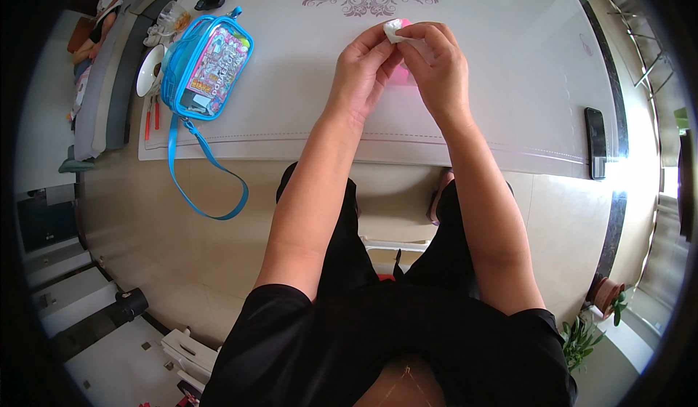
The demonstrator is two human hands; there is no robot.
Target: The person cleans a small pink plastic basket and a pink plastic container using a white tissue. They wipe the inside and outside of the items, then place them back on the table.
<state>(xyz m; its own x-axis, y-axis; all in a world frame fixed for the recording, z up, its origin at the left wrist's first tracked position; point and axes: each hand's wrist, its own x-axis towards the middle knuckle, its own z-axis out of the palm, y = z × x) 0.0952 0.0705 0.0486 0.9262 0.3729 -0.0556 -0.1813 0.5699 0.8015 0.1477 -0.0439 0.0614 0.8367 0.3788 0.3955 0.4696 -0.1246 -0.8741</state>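
Both hands meet above the far middle of a table with a pale cover (283, 85). My left hand (365, 58) and my right hand (436, 52) pinch a small crumpled white piece (392, 30), tissue or thin plastic, between fingers and thumbs. Something pink (401, 75) shows behind and below the fingers, largely hidden by them; its kind cannot be told. To the left, a clear-fronted pouch with blue trim (210, 69) stands on the table, printed cards or packets inside it, its blue strap (218, 161) hanging over the near edge.
Left of the pouch are a white bowl (149, 74), a clear plastic cup (174, 17) and red-handled tools (147, 121). A black object (211, 0) lies behind it. A smartphone (595, 142) rests at the right edge. Another person (106, 14) sits on a sofa at the upper left.
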